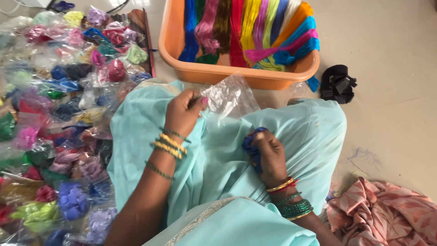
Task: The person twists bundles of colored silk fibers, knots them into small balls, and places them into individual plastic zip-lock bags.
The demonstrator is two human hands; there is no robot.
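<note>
Near the middle of the frame, over a lap draped in pale blue cloth [218, 159], the left hand [183, 113] pinches the edge of a clear plastic bag [232, 95] between thumb and fingertips, holding it up with its mouth toward the lap. Lower and to the right, the right hand [269, 157] has its grip closed tight around a small bundle of blue thread [250, 143], pressed against the cloth just beside the bag but not yet inside it.

Upper centre of the frame shows an orange tub [236, 75] on the floor, filled with long skeins in blue, pink, red, yellow, green and orange. Along the left side lies a wide spread of filled bags [59, 114], each holding a wad of coloured thread. A black object [337, 84] sits at the right of the tub, too indistinct to name, and a pink patterned cloth [382, 212] is bunched in the lower right corner.

By my judgement the step in hand is packing: the bundle is gathered and the bag is ready but its mouth looks only partly open. The next move calls for the left hand's grip to keep one lip of the bag pulled apart so the opening holds, while the right hand brings the thread up to it and pushes it through without loose strands catching on the rim.
</note>
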